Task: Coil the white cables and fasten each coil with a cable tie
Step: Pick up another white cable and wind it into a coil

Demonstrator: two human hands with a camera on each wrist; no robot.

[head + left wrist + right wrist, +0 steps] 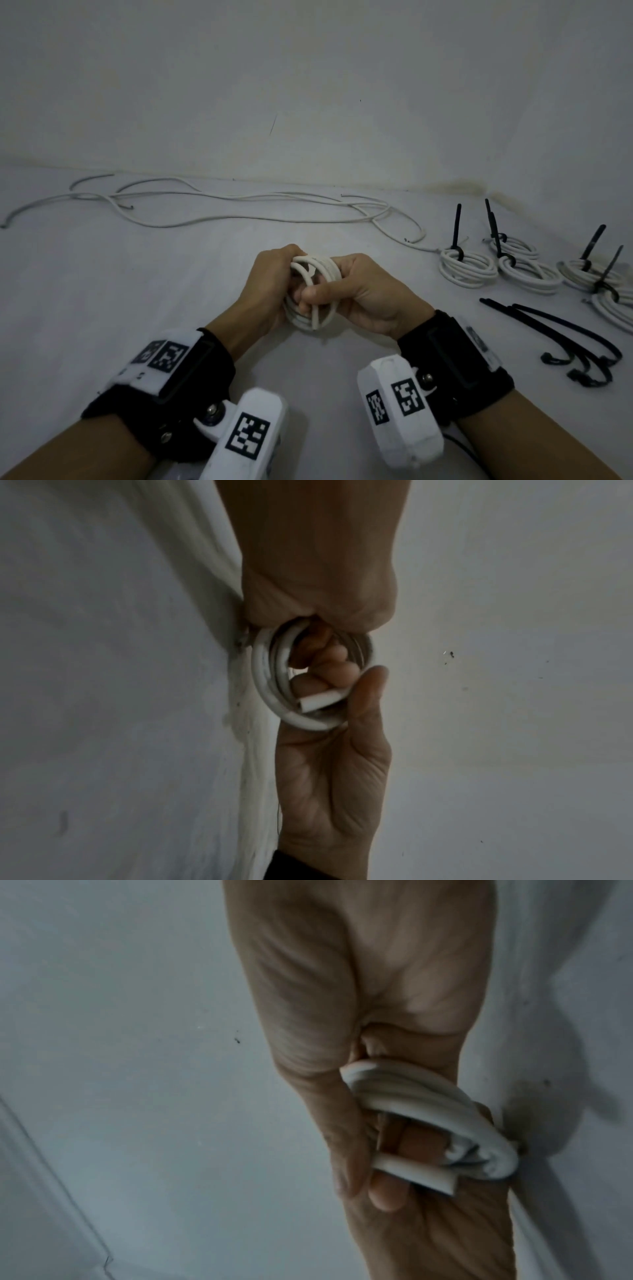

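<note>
Fifth coil wound, not yet tied
Both the left hand [270, 284] and right hand [363, 294] grip the untied coil [313, 294] at frame centre; four tied coils [467, 267] sit right, loose cables [219, 205] upper left, spare ties [568, 339] lower right

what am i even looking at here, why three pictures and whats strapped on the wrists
These are three cameras filming one person at the same moment; there is no machine. The big view comes from a camera on the head, looking down at both hands. The white boxes strapped to the wrists are two more cameras, each looking along its hand, which gives the two dim close-ups.

Both the left hand and the right hand grip one small coil of white cable. Its cut end sticks out across the ring, pinched under the right thumb. No tie is on it yet.

On the pale surface, loose white cables lie at the back. To the right sit finished coils, each bound with a black tie, and nearer lie spare black cable ties.
</note>
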